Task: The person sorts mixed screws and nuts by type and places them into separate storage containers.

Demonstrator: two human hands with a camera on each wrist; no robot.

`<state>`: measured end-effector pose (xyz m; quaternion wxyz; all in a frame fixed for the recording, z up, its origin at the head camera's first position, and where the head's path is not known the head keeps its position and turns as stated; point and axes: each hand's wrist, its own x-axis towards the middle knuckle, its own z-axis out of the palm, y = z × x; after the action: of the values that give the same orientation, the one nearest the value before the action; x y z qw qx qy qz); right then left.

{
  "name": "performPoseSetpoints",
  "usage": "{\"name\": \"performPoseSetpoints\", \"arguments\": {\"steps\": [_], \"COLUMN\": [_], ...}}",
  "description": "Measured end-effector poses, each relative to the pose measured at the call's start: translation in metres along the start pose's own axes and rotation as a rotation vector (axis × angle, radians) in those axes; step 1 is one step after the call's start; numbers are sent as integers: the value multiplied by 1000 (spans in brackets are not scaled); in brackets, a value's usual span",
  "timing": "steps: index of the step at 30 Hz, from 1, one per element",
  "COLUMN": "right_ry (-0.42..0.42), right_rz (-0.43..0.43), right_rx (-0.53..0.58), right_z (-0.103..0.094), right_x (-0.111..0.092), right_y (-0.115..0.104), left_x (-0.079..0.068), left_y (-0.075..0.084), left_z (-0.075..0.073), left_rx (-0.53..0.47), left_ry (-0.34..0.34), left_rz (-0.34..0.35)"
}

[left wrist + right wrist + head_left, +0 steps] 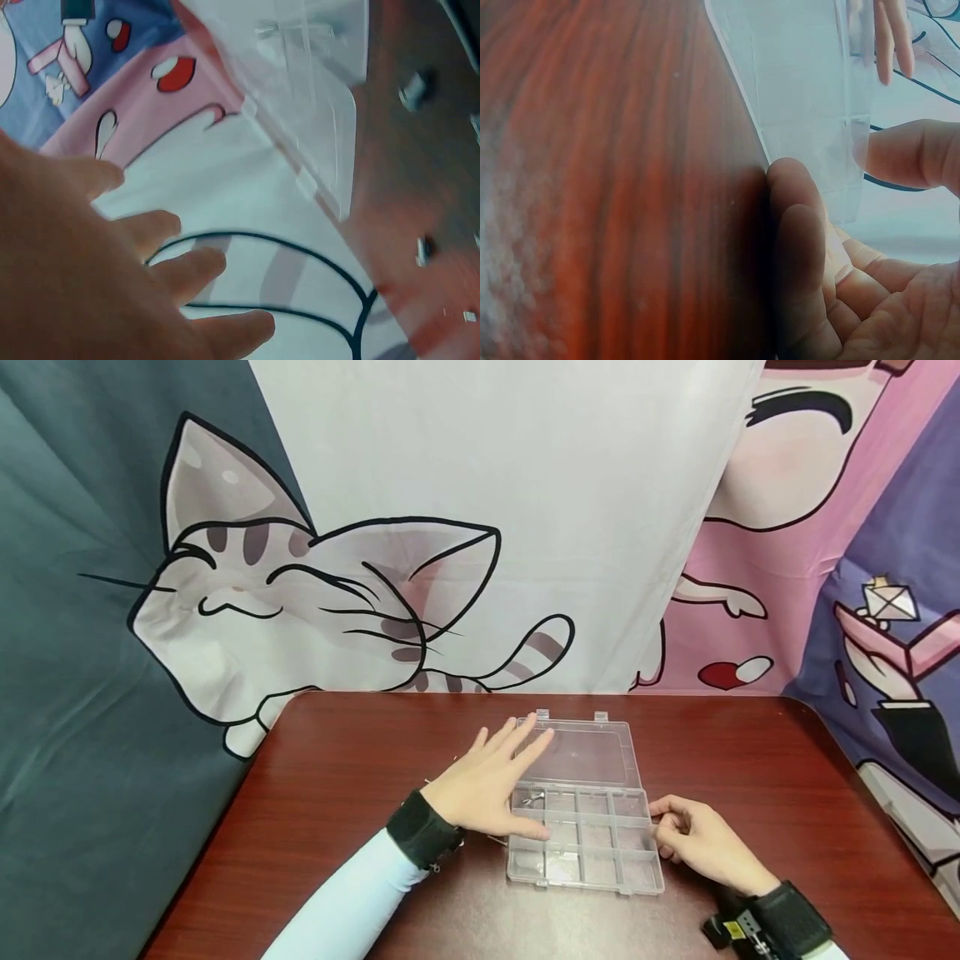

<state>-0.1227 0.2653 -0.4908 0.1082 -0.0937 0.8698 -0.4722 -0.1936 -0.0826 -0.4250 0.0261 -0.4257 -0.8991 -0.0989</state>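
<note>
A clear plastic compartment box (597,862) lies on the table with its lid (588,756) folded back, away from me. Small metal pieces (533,798) sit in its far left compartment. My left hand (487,781) hovers over the box's left side, fingers spread and straight, holding nothing. At the right edge, my right hand (693,835) grips the box's side wall; in the right wrist view the thumb (907,154) is at the wall's top and curled fingers (799,225) are against the outside. Several small metal fasteners, screw-like (412,91), lie on the table beside the box in the left wrist view.
The reddish-brown wooden table (360,735) ends at a far edge just beyond the lid. Behind it hangs a printed cloth (525,460) with cartoon figures. My left hand and wrist strap (423,831) hide most of the loose metal pieces in the head view.
</note>
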Motion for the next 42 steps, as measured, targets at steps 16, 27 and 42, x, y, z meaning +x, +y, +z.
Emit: {"name": "performPoseSetpoints", "arguments": {"steps": [16, 27, 42], "right_ry": [-1, 4, -1], "right_rz": [-26, 1, 15], "right_rx": [18, 28, 20], "right_z": [-1, -3, -5], "right_x": [-1, 1, 1], "right_y": [5, 3, 3], "left_x": [-67, -73, -58], "left_y": [-19, -15, 1], "left_z": [9, 24, 43], "left_rx": [67, 74, 150], "left_ry": [-27, 81, 61], "left_rz": [-8, 110, 201]}}
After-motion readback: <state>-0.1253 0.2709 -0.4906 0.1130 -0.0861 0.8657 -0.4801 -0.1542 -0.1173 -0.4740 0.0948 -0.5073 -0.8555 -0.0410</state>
